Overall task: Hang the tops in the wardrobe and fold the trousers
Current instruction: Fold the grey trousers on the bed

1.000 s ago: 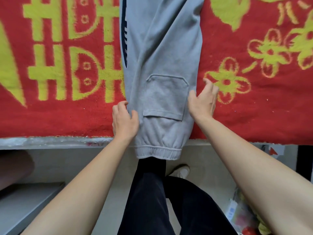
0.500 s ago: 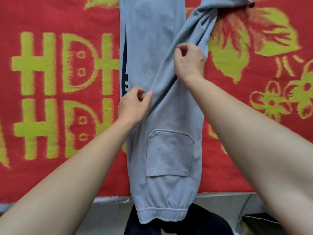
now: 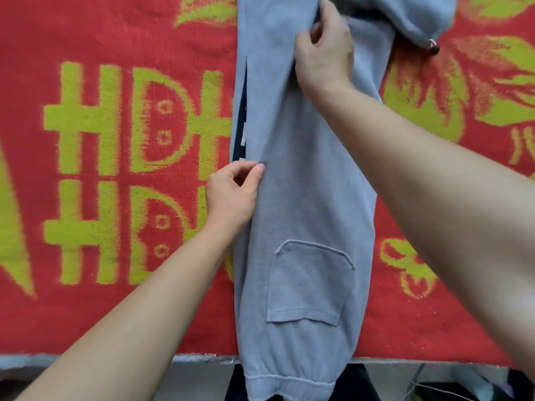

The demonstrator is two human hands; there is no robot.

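Trousers [image 3: 307, 198] lie lengthwise across the red blanket [image 3: 115, 328], their elastic cuff [image 3: 289, 386] hanging over its near edge. The left hand [image 3: 231, 195] pinches their left edge at mid-leg between thumb and forefinger. The right hand [image 3: 324, 59], nearer the far edge, curls its fingers around a raised fold. Yellow-green characters and flowers pattern the blanket. The trousers are grey knit, with a patch pocket [image 3: 307, 285] and a dark side stripe [image 3: 241, 125].

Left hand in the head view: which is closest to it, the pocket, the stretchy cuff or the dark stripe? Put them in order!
From the left hand:
1. Dark stripe on the trousers, just above it.
2. Pocket, below and right.
3. Cuff, at the very bottom.
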